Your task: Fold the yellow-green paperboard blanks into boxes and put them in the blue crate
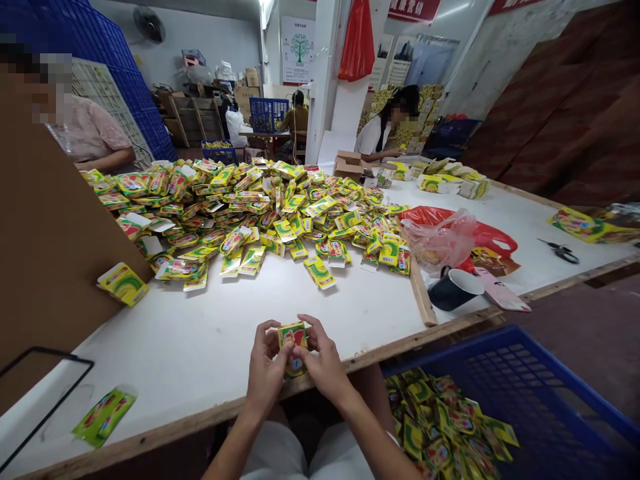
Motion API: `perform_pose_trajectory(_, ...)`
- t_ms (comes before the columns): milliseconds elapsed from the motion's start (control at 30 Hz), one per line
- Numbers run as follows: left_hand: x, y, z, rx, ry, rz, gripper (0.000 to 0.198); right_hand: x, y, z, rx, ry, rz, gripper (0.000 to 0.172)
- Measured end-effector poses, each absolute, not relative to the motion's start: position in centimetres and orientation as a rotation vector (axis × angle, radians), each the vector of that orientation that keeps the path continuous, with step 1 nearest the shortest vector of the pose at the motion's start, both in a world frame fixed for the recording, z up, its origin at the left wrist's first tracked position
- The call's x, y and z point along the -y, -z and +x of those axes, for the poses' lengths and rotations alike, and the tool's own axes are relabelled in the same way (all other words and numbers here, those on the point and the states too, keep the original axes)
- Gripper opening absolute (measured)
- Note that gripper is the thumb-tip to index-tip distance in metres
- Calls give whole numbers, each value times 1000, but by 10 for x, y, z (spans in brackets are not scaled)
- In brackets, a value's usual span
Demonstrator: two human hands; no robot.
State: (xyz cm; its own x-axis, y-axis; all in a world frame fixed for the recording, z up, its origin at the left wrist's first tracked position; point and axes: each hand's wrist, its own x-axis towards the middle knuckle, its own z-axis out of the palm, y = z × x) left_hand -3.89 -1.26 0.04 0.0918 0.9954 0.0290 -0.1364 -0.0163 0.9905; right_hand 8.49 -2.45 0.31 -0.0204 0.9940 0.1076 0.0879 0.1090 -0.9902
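Observation:
Between my two hands, just over the table's front edge, is a small yellow-green printed box. My left hand grips its left side, thumb on the front face. My right hand closes on the right side in the same way, its thumb also on the face. Beyond them a large heap of similar small boxes covers the back of the white table. Some of those boxes have white end flaps standing open. One loose box lies at the heap's near edge.
A blue crate of packets stands low at my right. Right of a wooden strip are a dark mug, a pink phone, a red bag and scissors. A cardboard panel rises at left. Other people sit across the table.

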Motion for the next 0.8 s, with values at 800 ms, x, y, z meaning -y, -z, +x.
perform_pose_trajectory(800,10,3,-44,-1237,-1069,1352,27,-60,-3,165,2084,-191,-1777,46)
